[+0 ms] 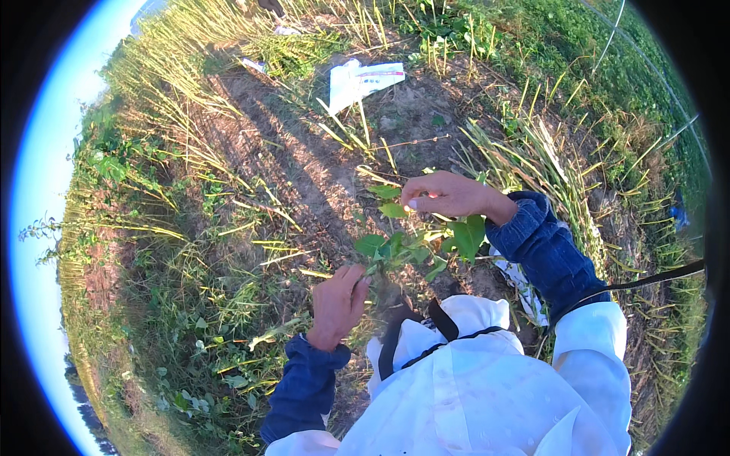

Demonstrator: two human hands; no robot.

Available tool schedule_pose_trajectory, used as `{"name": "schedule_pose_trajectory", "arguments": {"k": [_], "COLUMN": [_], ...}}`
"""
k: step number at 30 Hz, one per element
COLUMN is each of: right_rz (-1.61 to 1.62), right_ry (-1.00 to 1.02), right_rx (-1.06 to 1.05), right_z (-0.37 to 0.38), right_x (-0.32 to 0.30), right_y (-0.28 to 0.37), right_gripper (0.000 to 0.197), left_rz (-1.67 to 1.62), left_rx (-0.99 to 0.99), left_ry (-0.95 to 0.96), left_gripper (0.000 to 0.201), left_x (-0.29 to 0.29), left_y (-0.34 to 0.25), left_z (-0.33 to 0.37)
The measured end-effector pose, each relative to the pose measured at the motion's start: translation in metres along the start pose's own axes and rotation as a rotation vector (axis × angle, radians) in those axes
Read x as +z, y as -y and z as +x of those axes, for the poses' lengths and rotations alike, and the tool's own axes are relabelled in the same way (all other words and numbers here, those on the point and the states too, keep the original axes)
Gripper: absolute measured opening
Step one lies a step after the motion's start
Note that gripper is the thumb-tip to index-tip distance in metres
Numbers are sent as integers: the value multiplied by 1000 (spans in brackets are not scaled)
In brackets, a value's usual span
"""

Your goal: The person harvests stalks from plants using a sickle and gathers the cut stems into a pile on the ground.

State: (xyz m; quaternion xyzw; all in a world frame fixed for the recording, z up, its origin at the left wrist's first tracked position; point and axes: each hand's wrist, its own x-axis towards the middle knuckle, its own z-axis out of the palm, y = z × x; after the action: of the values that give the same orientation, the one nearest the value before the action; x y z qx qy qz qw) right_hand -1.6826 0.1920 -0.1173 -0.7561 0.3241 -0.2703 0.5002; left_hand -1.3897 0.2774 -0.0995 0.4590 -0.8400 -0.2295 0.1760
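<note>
A leafy green plant [395,249] stands between my two hands in front of my body. My right hand [449,194] bends over its upper leaves with thumb and fingers pinched together; what lies between the fingertips is too small to tell. A broad, heart-shaped leaf [469,235] hangs just below that wrist. Lower and to the left, my left hand [338,304] has its fingers curled beside the plant's lower leaves. Its fingertips are turned away, so whatever they grip is hidden. Blue denim sleeves cover both forearms.
Beyond the plant, a white plastic bag [365,82] lies on bare soil. Cut stalks [559,178] are heaped at the right, by a white printed sack [521,289] next to my right arm. Dry stubble [190,99] and low weeds [205,334] spread at the left. A dark strap crosses my right arm.
</note>
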Motion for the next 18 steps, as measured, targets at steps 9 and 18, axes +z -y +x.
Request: {"name": "schedule_pose_trajectory", "arguments": {"k": [9,18], "right_rz": [-499,-1007], "right_ry": [132,-286], "right_rx": [-25,189], "right_z": [-4,24], "right_x": [41,116], "right_y": [8,-37], "right_gripper": [16,12], "left_rz": [132,61], "left_rx": [92,-80], "left_ry": [13,-10], "left_gripper": [10,10], "left_x": [3,26], "left_y": [1,24], "left_z": [-2,-30]}}
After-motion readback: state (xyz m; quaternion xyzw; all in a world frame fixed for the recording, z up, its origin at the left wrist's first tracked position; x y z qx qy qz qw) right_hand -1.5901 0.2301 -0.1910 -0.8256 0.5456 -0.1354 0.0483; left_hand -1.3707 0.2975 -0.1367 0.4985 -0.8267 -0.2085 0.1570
